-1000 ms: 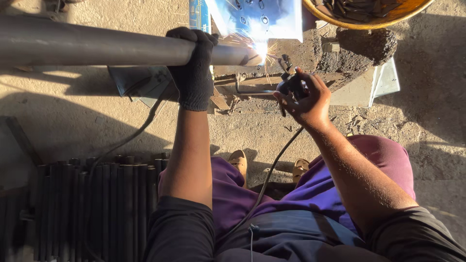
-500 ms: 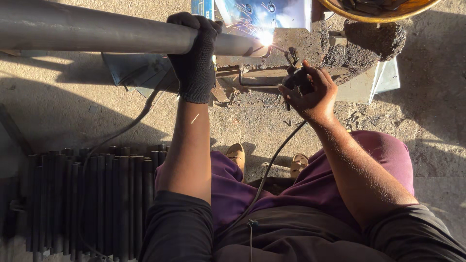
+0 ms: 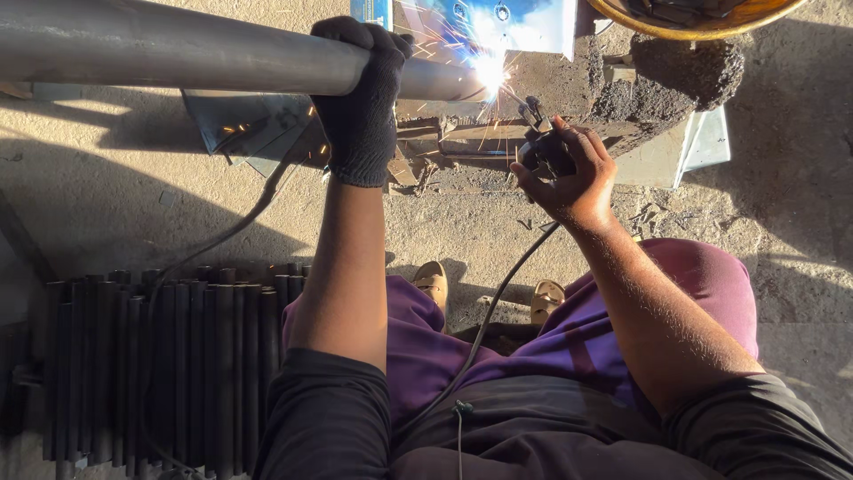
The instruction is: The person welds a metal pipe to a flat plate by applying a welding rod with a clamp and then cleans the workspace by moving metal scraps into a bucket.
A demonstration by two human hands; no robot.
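Arc now brighter: sparks (image 3: 487, 71) fan out wider at the pipe (image 3: 178, 49) end than half a second ago. Right hand (image 3: 569, 173) with the electrode holder (image 3: 542, 147) has moved up closer to the pipe end. View shifted: pipe sits higher in frame, left hand (image 3: 360, 98) with it.

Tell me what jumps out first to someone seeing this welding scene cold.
The bright welding arc at top centre, throwing sparks where the long grey steel pipe ends, catches the eye first. Next comes the left hand in a black glove gripping that pipe, and the bare right hand holding the electrode holder toward the arc. At lower left lies a row of dark pipes on the ground.
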